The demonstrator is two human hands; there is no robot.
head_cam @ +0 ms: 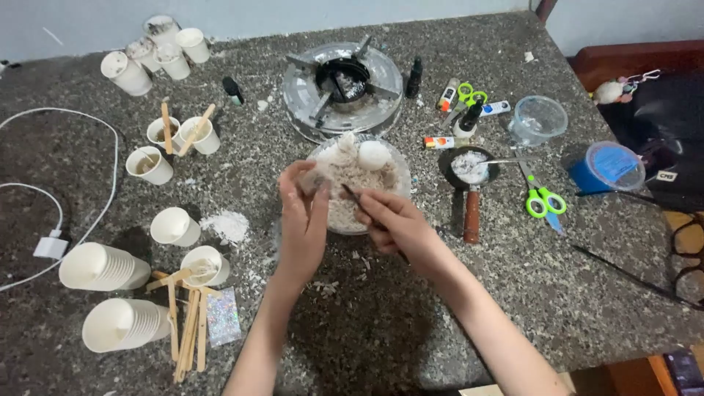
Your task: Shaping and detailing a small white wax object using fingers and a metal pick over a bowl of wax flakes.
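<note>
My left hand (303,213) is raised over the near edge of a clear bowl (400,167) and pinches a small whitish lump between its fingers. Close to it, my right hand (400,226) grips a thin dark tool whose tip (347,191) points at that lump. The bowl holds pale flaky shavings and a round white ball (374,155). Both hands sit over the bowl's front rim, nearly touching each other.
A metal burner (342,83) stands behind the bowl. Right of it lie a small black pan (467,170) with white powder, green scissors (540,196), a clear cup (537,119) and a blue tub (606,167). Paper cups (99,266), wooden sticks (188,326) and a white cable (51,242) fill the left.
</note>
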